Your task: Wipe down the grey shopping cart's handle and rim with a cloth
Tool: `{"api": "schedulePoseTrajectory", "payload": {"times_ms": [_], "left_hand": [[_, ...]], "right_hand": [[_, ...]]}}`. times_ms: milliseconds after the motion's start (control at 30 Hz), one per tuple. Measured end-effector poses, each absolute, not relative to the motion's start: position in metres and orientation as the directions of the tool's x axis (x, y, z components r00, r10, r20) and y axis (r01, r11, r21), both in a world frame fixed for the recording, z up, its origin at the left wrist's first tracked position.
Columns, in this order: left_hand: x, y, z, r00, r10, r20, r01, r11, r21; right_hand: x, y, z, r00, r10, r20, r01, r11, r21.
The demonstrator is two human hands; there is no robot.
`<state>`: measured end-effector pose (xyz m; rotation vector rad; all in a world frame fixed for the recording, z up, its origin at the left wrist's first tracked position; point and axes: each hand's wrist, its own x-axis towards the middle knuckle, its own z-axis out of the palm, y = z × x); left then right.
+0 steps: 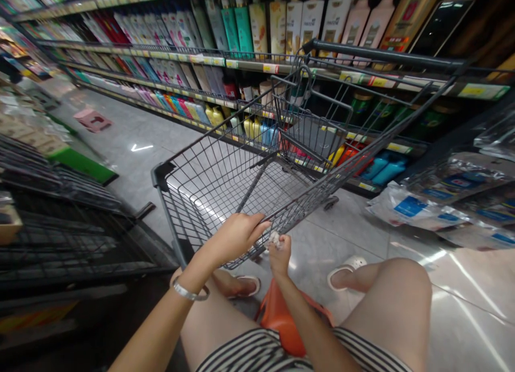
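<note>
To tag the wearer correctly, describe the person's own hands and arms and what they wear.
Both hands, left and right, are bare, with no gloves. No sleeves show on the visible forearms. A smooth silver-coloured bracelet circles the left wrist; none shows on the right. Blur makes small details such as nail polish hard to tell.

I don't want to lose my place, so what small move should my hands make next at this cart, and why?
Perhaps draw the pale wad lightly along the near side of the cart: the right hand pinches it close beside those wires, and the left hand is at the same side, seemingly placed to steady it.
</note>
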<state>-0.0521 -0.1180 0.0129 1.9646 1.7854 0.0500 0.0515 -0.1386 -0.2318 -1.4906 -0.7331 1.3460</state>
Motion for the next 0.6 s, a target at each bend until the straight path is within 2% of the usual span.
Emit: {"api": "schedulePoseTrajectory", "payload": {"times_ms": [100, 267, 433, 600], "left_hand": [[-0.049, -0.118, 0.014, 0.146, 0.948, -0.283, 0.929, -0.033, 0.370], [-0.044, -0.117, 0.013, 0.146, 0.950, -0.278, 0.942, -0.047, 0.333], [-0.044, -0.117, 0.011, 0.143, 0.950, -0.278, 0.940, -0.043, 0.339], [-0.047, -0.118, 0.009, 0.146, 0.956, -0.255, 0.941, -0.055, 0.335]], "right_hand": [[0.049, -0.142, -0.231, 0.197, 0.829, -0.523, -0.264, -0.469, -0.843], [0.033, -0.147, -0.219, 0.143, 0.755, -0.640, -0.373, -0.558, -0.741], [0.027, -0.148, -0.188, 0.101, 0.717, -0.690, -0.443, -0.588, -0.676], [0.022, -0.150, -0.149, 0.018, 0.746, -0.666, -0.533, -0.557, -0.637]]}}
